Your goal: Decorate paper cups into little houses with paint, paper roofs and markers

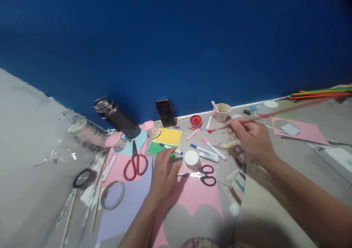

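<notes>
Pinching a red-tipped brush [275, 113] right of the paint pot [196, 121], the right hand [251, 136] could drip if jogged — left hand [164, 171], fingers apart.

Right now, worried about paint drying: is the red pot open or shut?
Open: the red pot has no lid on, and red paint shows inside its rim.

A slender red brush [280, 112] slants in the right fingers [237, 128], red tip lowest.
</notes>
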Available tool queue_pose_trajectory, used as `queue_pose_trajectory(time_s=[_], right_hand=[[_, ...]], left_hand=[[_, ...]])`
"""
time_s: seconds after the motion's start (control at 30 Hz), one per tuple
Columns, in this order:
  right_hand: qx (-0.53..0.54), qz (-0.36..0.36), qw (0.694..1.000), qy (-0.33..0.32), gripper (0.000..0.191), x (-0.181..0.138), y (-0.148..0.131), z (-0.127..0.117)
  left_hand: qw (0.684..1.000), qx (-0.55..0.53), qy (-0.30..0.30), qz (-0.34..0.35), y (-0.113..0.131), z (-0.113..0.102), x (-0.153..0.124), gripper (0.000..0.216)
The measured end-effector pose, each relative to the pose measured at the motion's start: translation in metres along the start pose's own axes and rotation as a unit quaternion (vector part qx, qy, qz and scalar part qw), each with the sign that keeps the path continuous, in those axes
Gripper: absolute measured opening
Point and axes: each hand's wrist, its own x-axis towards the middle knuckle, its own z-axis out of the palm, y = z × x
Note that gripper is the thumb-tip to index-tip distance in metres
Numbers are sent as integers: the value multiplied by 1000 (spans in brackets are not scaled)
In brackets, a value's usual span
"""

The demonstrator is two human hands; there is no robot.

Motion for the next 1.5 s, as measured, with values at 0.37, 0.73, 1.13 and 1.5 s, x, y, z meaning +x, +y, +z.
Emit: queue_pose_trajectory(time_s=[0.37,0.73,1.13,1.5], right_hand=[[-288,-83,925,-236,32,127,-7,109],[-342,-67,908,-231,41,152,11,128],[-364,-69,918,-141,50,102,1,82],[-205,-254,943,-62,37,-45,62,31]], left_hand=[[990,17,135,23,-10,-17,-19,20],[991,-1,129,-23,-10,-14,-32,14],[990,-2,127,-56,-9,-13,-40,14],[989,85,-22,-122,4,-13,-35,18]])
